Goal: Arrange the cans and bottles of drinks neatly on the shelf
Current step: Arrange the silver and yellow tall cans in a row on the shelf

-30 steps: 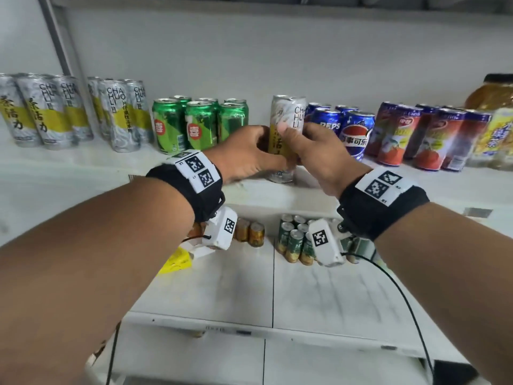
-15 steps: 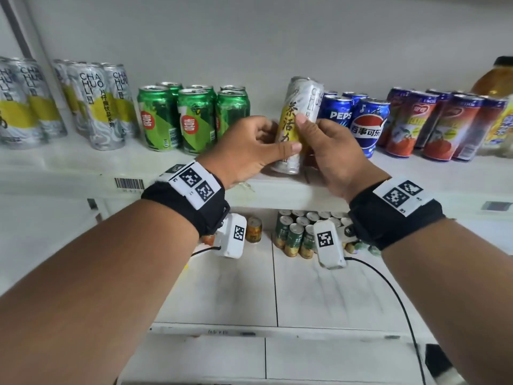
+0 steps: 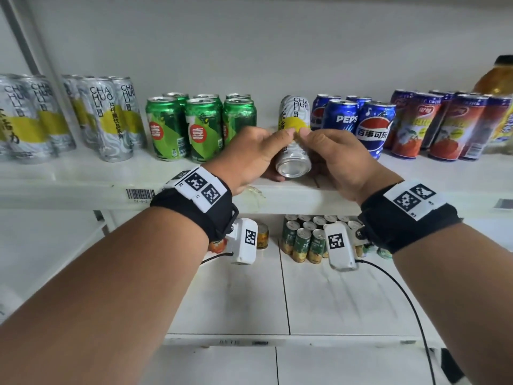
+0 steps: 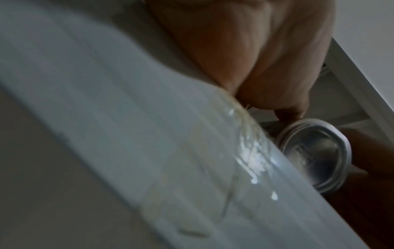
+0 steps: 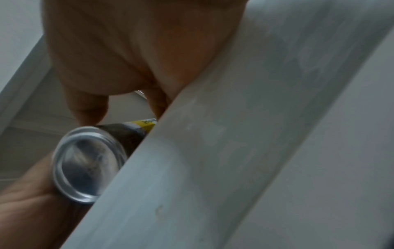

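Left hand (image 3: 251, 154), right hand (image 3: 337, 159) gripping

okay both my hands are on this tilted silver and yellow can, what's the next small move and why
Probably carry the can left toward the matching silver-and-yellow cans: left hand and right hand hold it tilted, base out, between green cans and Pepsi cans.

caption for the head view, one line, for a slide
Both hands, left hand and right hand, tilt a silver-and-yellow can between the green cans and Pepsi cans.

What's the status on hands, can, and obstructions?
Left hand and right hand both grip the white-and-yellow can. Can tilted, base toward the camera, lifted off the shelf. Sits between green cans and Pepsi cans; nothing blocking.
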The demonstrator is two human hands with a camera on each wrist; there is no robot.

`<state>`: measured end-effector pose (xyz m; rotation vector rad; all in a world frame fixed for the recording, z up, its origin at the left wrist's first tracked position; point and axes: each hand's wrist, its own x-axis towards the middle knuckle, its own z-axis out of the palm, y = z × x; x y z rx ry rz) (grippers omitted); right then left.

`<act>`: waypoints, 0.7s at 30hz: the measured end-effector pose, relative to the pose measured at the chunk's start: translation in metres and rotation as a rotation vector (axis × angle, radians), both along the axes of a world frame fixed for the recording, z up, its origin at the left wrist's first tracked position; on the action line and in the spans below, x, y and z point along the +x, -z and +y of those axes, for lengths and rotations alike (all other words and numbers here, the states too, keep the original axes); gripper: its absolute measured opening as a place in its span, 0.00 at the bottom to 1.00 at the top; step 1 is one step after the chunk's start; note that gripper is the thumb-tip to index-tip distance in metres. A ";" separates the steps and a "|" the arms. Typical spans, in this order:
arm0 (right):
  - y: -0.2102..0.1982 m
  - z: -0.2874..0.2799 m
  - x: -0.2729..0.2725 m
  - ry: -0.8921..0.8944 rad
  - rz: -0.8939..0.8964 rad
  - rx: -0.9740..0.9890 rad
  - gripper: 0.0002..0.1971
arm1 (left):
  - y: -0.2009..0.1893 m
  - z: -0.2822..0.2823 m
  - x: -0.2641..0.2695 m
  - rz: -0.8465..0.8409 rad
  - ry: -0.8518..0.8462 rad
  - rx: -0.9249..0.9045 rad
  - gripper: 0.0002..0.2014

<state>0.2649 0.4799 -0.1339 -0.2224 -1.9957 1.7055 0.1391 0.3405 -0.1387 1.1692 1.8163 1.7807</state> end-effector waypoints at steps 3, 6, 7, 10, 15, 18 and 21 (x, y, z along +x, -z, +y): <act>0.002 0.003 0.001 -0.106 0.006 0.004 0.25 | -0.001 -0.001 -0.001 -0.051 0.012 0.021 0.18; 0.003 0.004 0.003 -0.153 0.009 0.025 0.24 | -0.002 0.001 -0.003 -0.092 0.018 0.020 0.23; 0.003 0.005 0.003 -0.146 0.009 0.042 0.23 | -0.002 0.001 -0.004 -0.098 0.013 0.017 0.24; 0.002 0.006 0.001 -0.136 0.019 0.066 0.22 | -0.002 0.003 -0.006 -0.146 -0.033 0.032 0.25; 0.004 0.010 -0.001 -0.148 0.050 -0.002 0.17 | -0.005 0.007 -0.007 -0.191 -0.099 0.019 0.28; 0.004 0.011 0.001 -0.170 0.058 -0.005 0.15 | -0.006 0.008 -0.005 -0.195 -0.106 0.016 0.28; 0.005 0.010 0.002 -0.181 0.069 0.037 0.20 | -0.007 0.008 -0.004 -0.198 -0.109 0.021 0.28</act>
